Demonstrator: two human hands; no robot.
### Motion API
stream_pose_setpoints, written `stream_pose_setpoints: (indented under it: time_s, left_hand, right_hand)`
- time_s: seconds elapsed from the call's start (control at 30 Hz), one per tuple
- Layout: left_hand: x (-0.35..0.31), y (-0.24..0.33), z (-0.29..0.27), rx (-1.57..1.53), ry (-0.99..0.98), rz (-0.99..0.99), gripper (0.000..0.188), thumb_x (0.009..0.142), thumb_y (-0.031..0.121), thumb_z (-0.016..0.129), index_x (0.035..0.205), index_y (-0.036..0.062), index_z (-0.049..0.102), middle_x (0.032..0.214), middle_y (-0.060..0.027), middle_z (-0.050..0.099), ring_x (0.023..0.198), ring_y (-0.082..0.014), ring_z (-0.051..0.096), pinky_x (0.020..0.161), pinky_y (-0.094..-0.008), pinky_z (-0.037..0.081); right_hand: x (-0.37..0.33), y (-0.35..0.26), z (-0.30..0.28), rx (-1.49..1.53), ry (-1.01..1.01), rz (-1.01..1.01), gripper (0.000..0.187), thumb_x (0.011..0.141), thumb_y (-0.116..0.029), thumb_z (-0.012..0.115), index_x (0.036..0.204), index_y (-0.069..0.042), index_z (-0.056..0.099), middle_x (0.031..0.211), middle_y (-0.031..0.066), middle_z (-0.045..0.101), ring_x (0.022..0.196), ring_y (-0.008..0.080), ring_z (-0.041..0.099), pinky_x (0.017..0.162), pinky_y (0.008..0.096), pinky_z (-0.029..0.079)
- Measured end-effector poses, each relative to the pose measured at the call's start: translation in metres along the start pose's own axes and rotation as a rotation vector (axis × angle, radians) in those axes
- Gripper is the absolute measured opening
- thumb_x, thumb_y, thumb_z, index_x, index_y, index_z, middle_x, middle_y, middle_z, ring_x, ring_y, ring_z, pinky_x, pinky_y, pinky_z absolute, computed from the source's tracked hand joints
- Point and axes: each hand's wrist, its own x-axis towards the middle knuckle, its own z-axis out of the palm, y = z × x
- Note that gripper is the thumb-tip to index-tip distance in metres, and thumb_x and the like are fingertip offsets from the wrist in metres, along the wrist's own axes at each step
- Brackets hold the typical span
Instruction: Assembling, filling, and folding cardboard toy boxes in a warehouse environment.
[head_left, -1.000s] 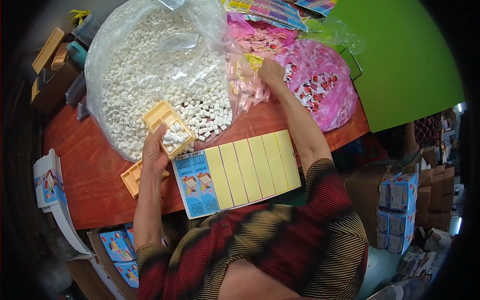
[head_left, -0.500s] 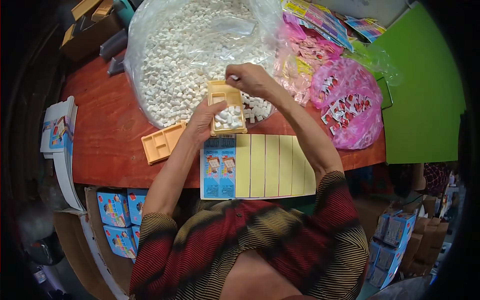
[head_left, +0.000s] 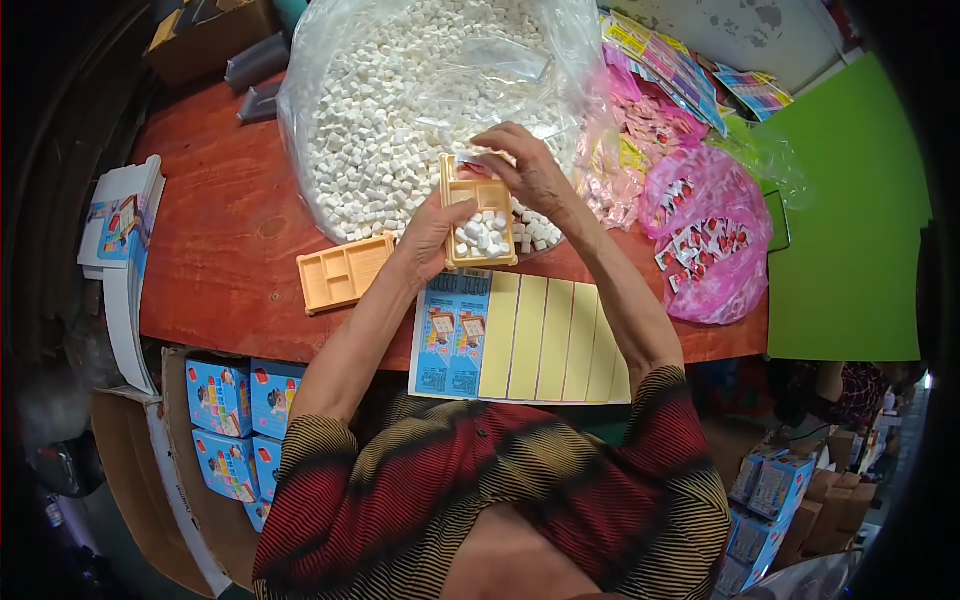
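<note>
My left hand [head_left: 433, 240] grips a pale yellow compartment tray [head_left: 481, 192] by its left side, thumb over the rim. Small white cubes [head_left: 482, 236] fill the tray's near compartment. At its far end, my right hand [head_left: 527, 172] pinches a small white sachet [head_left: 470, 168] with some red on it, against or just over the far compartment. Behind the tray spreads a large clear plastic bag [head_left: 300, 150] of loose white cubes. A second yellow tray [head_left: 345, 272], without cubes, lies on the table left of my left forearm.
A sheet of yellow strips [head_left: 530, 335] lies at the table's near edge. To the right are a pink bag [head_left: 725, 295] with red-and-white sachets and a green board [head_left: 845, 220]. Flat cartons [head_left: 125, 225] stack at left. Blue boxes [head_left: 222, 400] fill a carton below the left edge.
My right hand has come down and opened out a little over the tray's far end, where the sachet now shows. The whole view has shifted slightly. My left hand still holds the tray.
</note>
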Motion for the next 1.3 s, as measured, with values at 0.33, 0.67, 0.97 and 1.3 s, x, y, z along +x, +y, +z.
stream_pose_setpoints:
  time_s: [0.33,0.67,0.97,1.3]
  left_hand:
    - [0.0,-0.005,-0.002,0.035,0.004,-0.022,0.035,0.078,0.005,0.049,0.112,0.0029,0.04,0.1,-0.009,0.052,0.088,-0.0178,0.056,0.074,-0.0333,0.05]
    - [-0.011,0.002,-0.023,-0.003,-0.003,0.044,0.042,0.078,0.011,0.054,0.115,-0.0003,0.037,0.106,-0.0121,0.052,0.093,-0.0207,0.054,0.08,-0.0341,0.047]
    - [-0.012,0.005,-0.036,-0.043,0.058,0.049,0.037,0.083,0.013,0.045,0.116,-0.0015,0.036,0.108,-0.0139,0.05,0.095,-0.0233,0.053,0.081,-0.0362,0.046]
    - [0.003,0.0,-0.027,-0.294,0.038,0.113,0.058,0.087,0.047,0.019,0.123,0.0039,0.03,0.119,-0.0145,0.042,0.107,-0.0289,0.044,0.089,-0.0438,0.037]
  right_hand:
    - [-0.006,-0.004,0.0,-0.261,-0.115,-0.114,0.017,0.069,-0.014,0.061,0.086,-0.008,0.061,0.082,0.007,0.057,0.076,0.0239,0.052,0.068,0.0328,0.041]
    - [-0.006,0.055,-0.028,-0.957,-0.06,-0.068,0.013,0.067,-0.006,0.048,0.078,-0.007,0.056,0.079,0.0051,0.054,0.083,0.0221,0.049,0.076,0.0371,0.035]
    - [0.016,0.045,-0.039,-0.963,-0.044,-0.254,0.007,0.069,-0.006,0.047,0.067,-0.009,0.053,0.072,0.0052,0.052,0.078,0.0207,0.05,0.073,0.0381,0.035]
    - [0.009,-0.019,-0.056,0.827,0.027,0.632,0.011,0.082,-0.014,0.051,0.078,-0.004,0.053,0.068,0.0018,0.054,0.058,0.0069,0.049,0.053,0.0189,0.039]
